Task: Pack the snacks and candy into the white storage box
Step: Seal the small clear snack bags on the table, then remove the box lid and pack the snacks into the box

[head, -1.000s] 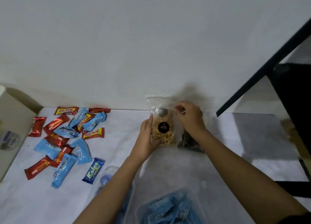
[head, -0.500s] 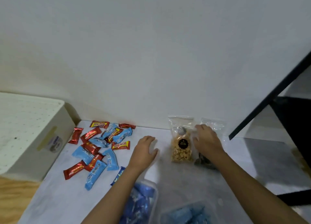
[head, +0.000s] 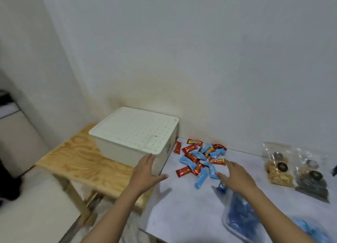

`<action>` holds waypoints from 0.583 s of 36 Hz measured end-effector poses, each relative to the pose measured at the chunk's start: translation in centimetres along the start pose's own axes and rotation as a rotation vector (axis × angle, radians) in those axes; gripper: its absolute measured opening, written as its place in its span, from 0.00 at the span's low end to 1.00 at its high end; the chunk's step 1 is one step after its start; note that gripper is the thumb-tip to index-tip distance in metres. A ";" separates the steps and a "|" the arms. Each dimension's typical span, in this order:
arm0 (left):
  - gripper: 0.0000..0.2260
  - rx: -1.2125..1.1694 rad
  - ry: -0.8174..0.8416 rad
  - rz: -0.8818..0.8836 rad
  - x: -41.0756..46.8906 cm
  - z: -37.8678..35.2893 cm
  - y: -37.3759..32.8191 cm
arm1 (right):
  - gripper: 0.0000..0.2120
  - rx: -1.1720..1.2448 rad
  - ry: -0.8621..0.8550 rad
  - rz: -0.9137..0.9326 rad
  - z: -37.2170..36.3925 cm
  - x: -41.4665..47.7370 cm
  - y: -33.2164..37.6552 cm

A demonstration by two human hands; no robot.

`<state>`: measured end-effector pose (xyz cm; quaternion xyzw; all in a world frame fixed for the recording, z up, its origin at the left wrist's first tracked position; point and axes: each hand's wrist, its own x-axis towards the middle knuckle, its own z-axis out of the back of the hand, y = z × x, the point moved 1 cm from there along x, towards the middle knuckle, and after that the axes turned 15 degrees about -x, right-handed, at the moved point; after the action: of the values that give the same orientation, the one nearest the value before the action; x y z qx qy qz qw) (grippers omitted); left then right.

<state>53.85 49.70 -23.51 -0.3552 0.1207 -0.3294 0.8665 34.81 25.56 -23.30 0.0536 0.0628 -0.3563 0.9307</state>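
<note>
The white storage box (head: pixel 127 149) stands on a wooden stool, its dotted lid (head: pixel 136 129) on. My left hand (head: pixel 145 171) is spread open at the box's near right corner, fingertips at its wall. My right hand (head: pixel 235 177) hovers open over the white surface, just right of a heap of red and blue candy bars (head: pixel 200 160). Two clear snack bags stand at the far right, one with pale nuts (head: pixel 277 171) and one with dark pieces (head: pixel 311 182). Neither hand holds anything.
The wooden stool (head: pixel 78 160) sits lower than the white surface (head: pixel 182 210) and left of it. A clear tub of blue wrapped sweets (head: pixel 240 219) lies under my right forearm, more blue packs (head: pixel 310 230) at the bottom right. A wall runs close behind everything.
The view has swung left, bringing the whole box into sight. Both hands let go of the nut bag and moved left, the left one reaching the box's corner.
</note>
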 end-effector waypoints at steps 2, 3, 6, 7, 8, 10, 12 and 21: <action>0.43 0.009 -0.026 0.030 -1.5 3.0 2.2 | 0.34 0.025 0.002 0.031 0.1 -0.5 3.5; 0.43 0.010 -0.036 0.049 -2.2 4.4 3.3 | 0.34 0.039 0.008 0.046 0.3 -0.6 5.1; 0.43 0.000 -0.083 0.094 -3.9 8.4 6.1 | 0.33 0.065 0.000 0.087 0.9 -0.5 9.9; 0.43 -0.006 -0.108 0.103 -4.3 9.7 7.0 | 0.32 0.058 -0.018 0.113 1.1 -0.3 11.4; 0.43 -0.020 -0.130 0.117 -4.8 11.0 8.0 | 0.32 0.052 -0.041 0.143 1.3 -0.1 13.0; 0.42 -0.051 -0.181 0.152 -5.6 13.1 9.9 | 0.31 0.045 -0.076 0.204 1.7 0.4 16.0; 0.41 -0.077 -0.228 0.193 -6.4 15.1 12.2 | 0.31 0.029 -0.096 0.258 1.9 1.1 19.3; 0.42 -0.115 -0.237 0.276 -4.3 21.7 20.1 | 0.32 0.051 -0.143 0.310 2.1 6.3 30.5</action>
<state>70.02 74.80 -21.97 -0.4207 0.0838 -0.1558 0.8898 60.11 43.71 -20.55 0.0609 -0.0217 -0.2127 0.9750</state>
